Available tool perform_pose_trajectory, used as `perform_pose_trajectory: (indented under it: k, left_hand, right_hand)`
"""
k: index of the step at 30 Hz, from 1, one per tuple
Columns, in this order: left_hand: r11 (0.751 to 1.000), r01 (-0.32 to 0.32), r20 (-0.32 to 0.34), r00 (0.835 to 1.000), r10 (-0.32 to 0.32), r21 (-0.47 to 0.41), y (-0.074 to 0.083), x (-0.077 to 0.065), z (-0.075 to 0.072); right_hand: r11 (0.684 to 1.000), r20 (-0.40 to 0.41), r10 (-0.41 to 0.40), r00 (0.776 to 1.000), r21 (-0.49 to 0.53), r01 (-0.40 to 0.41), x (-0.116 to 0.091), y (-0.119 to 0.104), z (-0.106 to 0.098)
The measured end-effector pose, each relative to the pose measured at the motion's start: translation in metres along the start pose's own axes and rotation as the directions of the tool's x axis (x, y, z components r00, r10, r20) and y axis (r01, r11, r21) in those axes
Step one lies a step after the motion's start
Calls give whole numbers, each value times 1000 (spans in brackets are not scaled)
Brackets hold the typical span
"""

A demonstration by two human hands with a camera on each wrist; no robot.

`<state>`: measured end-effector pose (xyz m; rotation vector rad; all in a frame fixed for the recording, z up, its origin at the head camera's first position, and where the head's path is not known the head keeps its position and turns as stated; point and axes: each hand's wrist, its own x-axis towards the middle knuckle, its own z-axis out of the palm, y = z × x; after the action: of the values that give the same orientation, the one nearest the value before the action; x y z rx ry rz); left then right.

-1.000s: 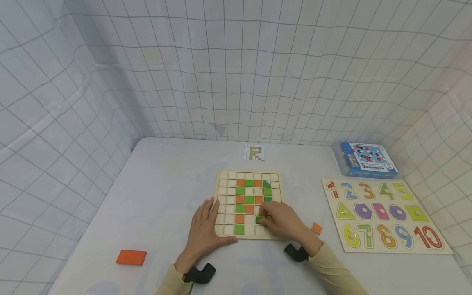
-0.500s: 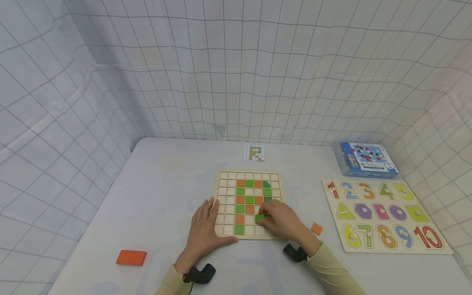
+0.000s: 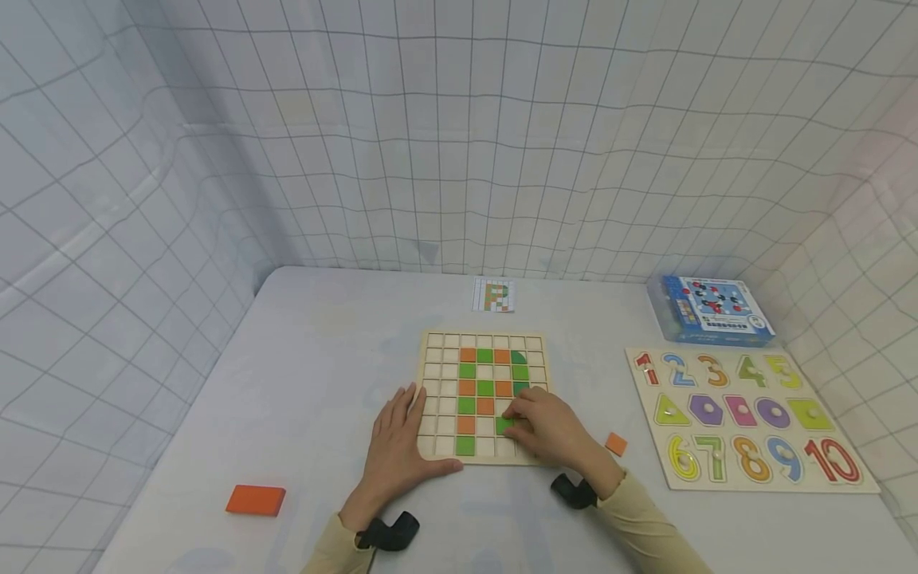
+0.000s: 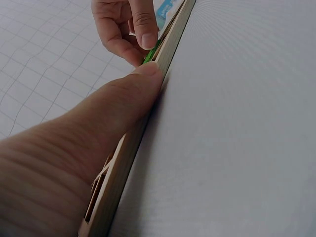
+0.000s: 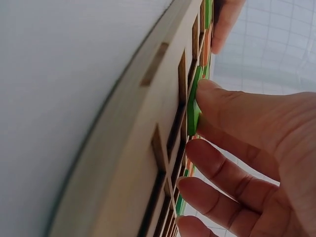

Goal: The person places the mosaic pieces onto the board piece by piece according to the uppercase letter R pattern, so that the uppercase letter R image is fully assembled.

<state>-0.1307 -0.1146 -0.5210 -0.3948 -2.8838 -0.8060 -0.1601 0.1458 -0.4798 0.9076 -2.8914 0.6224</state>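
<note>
A square wooden grid board (image 3: pixel 433 372) lies on the table, with orange and green tiles set in its cells in the shape of a letter. My left hand (image 3: pixel 393 446) rests at its near left corner, fingers along the left edge and thumb along the near edge. With thumb and fingertips my right hand (image 3: pixel 551 426) pinches a green square tile (image 3: pixel 504 426) over a cell in the lower right part of the board. In the right wrist view the green tile (image 5: pixel 194 106) tilts slightly out of the cell, the thumb on its edge. My right hand hides several cells.
A loose orange tile (image 3: pixel 616 444) lies right of my right wrist. Beyond the board is a small pattern card (image 3: pixel 493 295). A number puzzle board (image 3: pixel 749 422) and a blue box (image 3: pixel 717 311) occupy the right side; an orange block (image 3: pixel 256 501) sits at left.
The green tile in my right hand has tipped flatter toward the board, and more of its top face shows. My left hand stays in place.
</note>
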Motion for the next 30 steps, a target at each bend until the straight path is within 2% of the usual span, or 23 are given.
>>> perform_pose_trajectory:
  k: [12, 25, 30]
  left_hand:
    - [1000, 5, 2, 1000, -5, -5, 0, -1, 0]
    - [1000, 18, 13, 1000, -18, -13, 1, -1, 0]
    - [1000, 16, 11, 1000, -16, -14, 1, -2, 1]
  right_hand:
    - [1000, -10, -14, 1000, 17, 15, -3, 1, -2]
    - [1000, 22, 3, 1000, 23, -3, -10, 4, -3]
    - [999, -38, -4, 999, 49, 6, -15, 9, -2]
